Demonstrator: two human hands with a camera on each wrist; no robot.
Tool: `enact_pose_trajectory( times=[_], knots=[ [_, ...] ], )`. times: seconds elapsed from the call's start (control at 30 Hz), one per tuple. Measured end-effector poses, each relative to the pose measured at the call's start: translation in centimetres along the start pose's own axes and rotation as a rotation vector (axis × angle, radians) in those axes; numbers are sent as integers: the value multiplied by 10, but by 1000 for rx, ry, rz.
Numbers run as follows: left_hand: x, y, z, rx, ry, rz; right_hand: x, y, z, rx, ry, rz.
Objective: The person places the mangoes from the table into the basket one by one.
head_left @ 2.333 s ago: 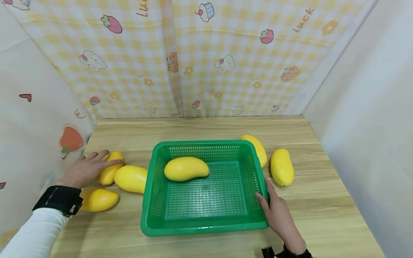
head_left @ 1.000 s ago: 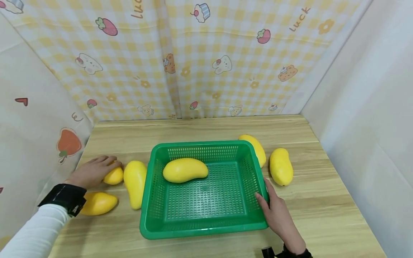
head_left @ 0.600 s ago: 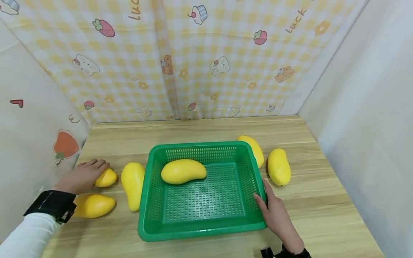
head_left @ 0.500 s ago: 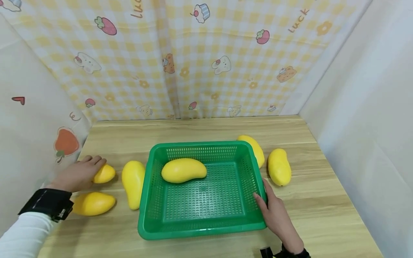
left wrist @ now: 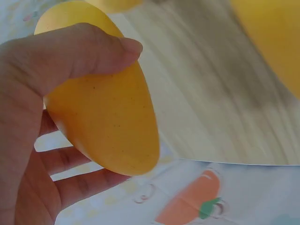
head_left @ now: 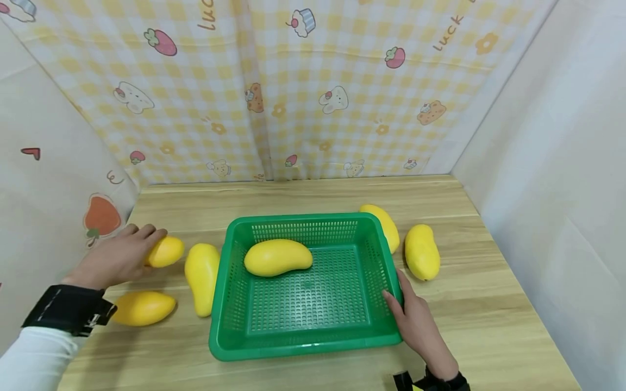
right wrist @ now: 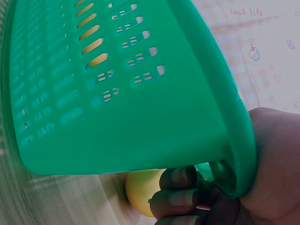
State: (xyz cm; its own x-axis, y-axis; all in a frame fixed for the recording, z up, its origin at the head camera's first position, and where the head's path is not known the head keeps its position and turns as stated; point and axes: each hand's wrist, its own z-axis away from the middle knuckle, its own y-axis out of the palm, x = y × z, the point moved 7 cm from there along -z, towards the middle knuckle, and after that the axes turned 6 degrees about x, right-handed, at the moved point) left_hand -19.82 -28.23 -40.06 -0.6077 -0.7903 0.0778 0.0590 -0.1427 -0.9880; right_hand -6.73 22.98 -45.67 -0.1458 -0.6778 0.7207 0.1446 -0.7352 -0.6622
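My left hand [head_left: 117,258] holds a yellow mango [head_left: 166,251] at the left of the table. In the left wrist view the thumb lies across the mango [left wrist: 108,112] and the other fingers curl behind it. My right hand [head_left: 420,320] grips the right rim of a green plastic basket [head_left: 305,352]. In the right wrist view, fingertips [right wrist: 180,198] curl under the rim of the basket [right wrist: 178,126]. One mango [head_left: 277,258] lies inside the basket, toward its upper left.
Left of the basket lie an upright-pointing mango [head_left: 202,279] and another mango [head_left: 144,308] below the left hand. Two more, a mango [head_left: 383,225] partly hidden by the rim and a mango [head_left: 422,252], lie at the right. Fabric walls border the wooden table [head_left: 303,195].
The left hand has taken hold of a mango and lifted it. The mango nearest the basket's left side has turned from sideways to lengthwise. The right hand stays on the basket.
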Motion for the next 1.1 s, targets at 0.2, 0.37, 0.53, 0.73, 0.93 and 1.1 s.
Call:
enact_pose_trajectory(
  times=[0.2,0.37,0.53,0.73,0.93,1.1],
  knots=[
    [-14,-22,-7,17,-51,-29,-1,0,1,8,11,-9],
    [-28,-40,-15,11,-62,-4,-1,0,1,5,4,-13],
    [-43,-56,-25,-49,-19,-7,-1,0,0,10,4,-19],
    [-58,-71,-41,-106,38,-35,-2,1,0,16,12,-32],
    [-72,-81,-54,-134,65,-27,-1,1,0,17,16,-49],
    [-88,-85,-66,-122,94,-17,0,0,0,17,14,-55]
  ],
)
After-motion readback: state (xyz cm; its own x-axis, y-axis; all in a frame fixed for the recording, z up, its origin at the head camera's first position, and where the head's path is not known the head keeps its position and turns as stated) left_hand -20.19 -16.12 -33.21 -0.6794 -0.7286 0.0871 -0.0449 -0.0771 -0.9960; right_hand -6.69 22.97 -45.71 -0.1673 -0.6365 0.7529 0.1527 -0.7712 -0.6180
